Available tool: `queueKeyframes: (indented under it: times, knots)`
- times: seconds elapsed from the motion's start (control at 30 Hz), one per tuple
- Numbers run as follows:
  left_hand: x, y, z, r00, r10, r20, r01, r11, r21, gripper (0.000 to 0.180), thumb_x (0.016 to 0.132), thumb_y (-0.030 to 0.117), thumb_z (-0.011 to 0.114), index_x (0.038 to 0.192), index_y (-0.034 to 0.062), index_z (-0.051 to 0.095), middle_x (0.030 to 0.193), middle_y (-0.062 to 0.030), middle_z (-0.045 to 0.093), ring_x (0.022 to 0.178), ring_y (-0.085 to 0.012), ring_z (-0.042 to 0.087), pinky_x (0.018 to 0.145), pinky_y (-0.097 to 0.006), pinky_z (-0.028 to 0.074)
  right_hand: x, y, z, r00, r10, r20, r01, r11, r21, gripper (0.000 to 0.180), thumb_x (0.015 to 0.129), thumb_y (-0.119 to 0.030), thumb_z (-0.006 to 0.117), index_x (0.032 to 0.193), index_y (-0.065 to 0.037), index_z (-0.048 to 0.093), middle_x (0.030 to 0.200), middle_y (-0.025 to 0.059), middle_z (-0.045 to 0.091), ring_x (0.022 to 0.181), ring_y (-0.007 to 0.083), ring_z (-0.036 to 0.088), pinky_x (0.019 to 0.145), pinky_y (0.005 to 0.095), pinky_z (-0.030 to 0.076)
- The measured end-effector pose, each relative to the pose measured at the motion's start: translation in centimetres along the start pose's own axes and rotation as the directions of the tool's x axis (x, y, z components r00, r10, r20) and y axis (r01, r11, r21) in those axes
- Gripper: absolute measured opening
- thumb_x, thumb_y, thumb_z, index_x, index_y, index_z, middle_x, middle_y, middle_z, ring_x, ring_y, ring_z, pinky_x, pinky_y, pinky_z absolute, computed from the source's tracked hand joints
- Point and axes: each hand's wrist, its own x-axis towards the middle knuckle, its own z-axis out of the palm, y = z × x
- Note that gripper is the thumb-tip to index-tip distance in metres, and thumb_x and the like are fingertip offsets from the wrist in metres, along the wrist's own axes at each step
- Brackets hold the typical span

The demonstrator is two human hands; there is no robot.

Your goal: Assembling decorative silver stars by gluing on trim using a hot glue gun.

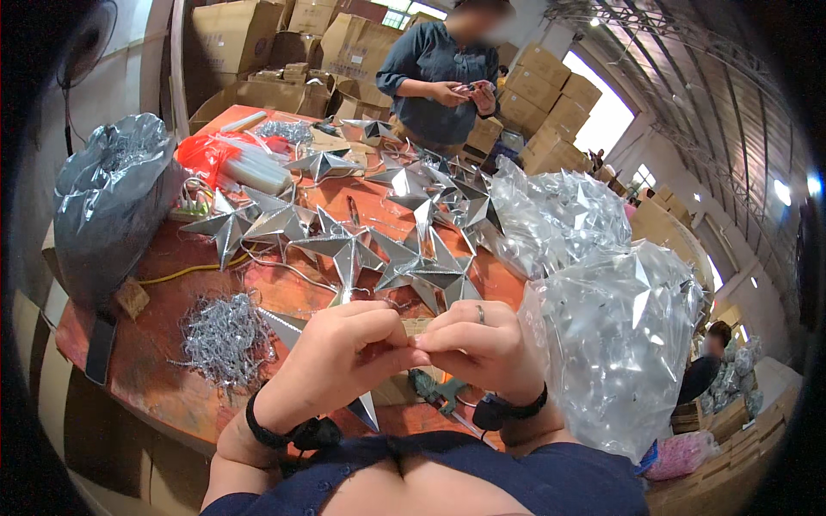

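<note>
My left hand (342, 354) and my right hand (483, 348) meet fingertip to fingertip above the near side of the table. Both are closed in a pinch; whatever lies between the fingers is too small to make out. Under my left hand, points of a silver star (280, 326) stick out on either side, its middle hidden. A green glue gun (436, 391) lies just below my right hand. Beyond my hands, several folded silver stars (348, 258) with white cords are heaped together. Left of my left hand sits a tangle of silver tinsel strands (228, 340).
Clear plastic bags of silver stars (615, 344) bulge along the right side. A grey bag (112, 206) stands at the left edge, near a dark phone-like slab (101, 348). Red plastic with clear sticks (254, 168) lies farther back. Across the red table (163, 361) stands another person (439, 73).
</note>
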Motion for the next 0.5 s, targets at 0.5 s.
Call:
queueKeyframes:
  times: [0.5]
  knots:
    - [0.0, -0.1, -0.7, 0.994, 0.113, 0.007, -0.112, 0.988, -0.107, 0.011, 0.08, 0.006, 0.074, 0.084, 0.002, 0.065, 0.075, -0.0085, 0.063, 0.067, -0.0218, 0.06, 0.06, -0.031, 0.046, 0.6, -1.0, -0.3, 0.994, 0.108, 0.022, -0.11, 0.965, 0.238, 0.014, 0.079, 0.001, 0.074, 0.091, -0.002, 0.069, 0.084, 0.009, 0.069, 0.077, 0.0206, 0.069, 0.067, 0.03, 0.054]
